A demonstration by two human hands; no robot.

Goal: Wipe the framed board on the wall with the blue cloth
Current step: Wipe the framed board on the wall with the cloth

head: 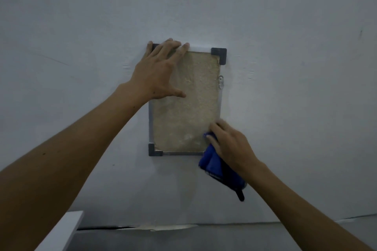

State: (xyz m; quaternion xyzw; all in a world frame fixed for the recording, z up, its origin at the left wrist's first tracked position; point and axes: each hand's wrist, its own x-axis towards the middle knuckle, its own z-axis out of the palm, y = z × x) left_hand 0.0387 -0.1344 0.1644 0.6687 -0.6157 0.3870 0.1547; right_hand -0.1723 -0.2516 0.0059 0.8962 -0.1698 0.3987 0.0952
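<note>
- The framed board (184, 106) is seen hanging upright on the pale wall (285, 47), its beige, grainy panel set inside a thin light frame.
- Dark corner caps are shown at the upper right (219, 55) and lower left (155, 151) of the frame; the other two corners are covered by the hands.
- The left hand (159, 73) is laid flat over the board's upper left corner, fingers spread wide and straight, fingertips reaching the top edge, thumb stretched out across the panel.
- Nothing is gripped by that hand; the board is simply pressed by it.
- The right hand (228, 144) is placed at the board's lower right corner, with the blue cloth (214, 164) bunched beneath the palm and fingers.
- The cloth is pressed against the frame's lower right corner and the wall; a dark tab (240, 194) is seen dangling from its lower end.
- The fingers of the right hand are curled over the cloth, so it is held as well as pressed.
- A small clear hook or clip (221, 82) is noted on the wall just beside the board's right edge.
- A white ledge (67, 228) is glimpsed at lower left, well apart from the board.
</note>
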